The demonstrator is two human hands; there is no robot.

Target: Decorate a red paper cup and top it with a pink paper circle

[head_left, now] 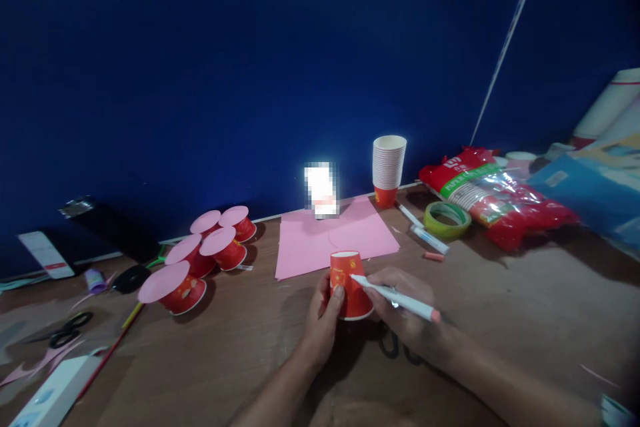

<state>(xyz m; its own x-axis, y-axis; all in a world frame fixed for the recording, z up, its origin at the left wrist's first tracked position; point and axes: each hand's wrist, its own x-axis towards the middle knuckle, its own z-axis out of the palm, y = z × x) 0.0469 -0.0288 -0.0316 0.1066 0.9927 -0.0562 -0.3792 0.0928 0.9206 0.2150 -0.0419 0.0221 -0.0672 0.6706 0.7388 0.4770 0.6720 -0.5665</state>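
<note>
A red paper cup [356,299] stands upside down on the table, its pale base facing up. My left hand [324,317] grips the cup from its left side, thumb across the front. In my right hand [406,297] is a white marker [413,305] with a pinkish-red end, held like a pen. The marker's tip meets the cup's upper right side. Just behind the cup lie pink paper sheets [305,247]. Partly hidden under my right hand is a dark pair of scissors handles [389,345].
Several upturned red cups topped with pink discs [217,240] stand at left, near black scissors [70,330]. Behind, a cup stack [389,163] rises by the blue wall [200,67]. Yellow-green tape [447,220], another marker [430,239], its cap [433,256] and a red cup bag [493,197] lie right.
</note>
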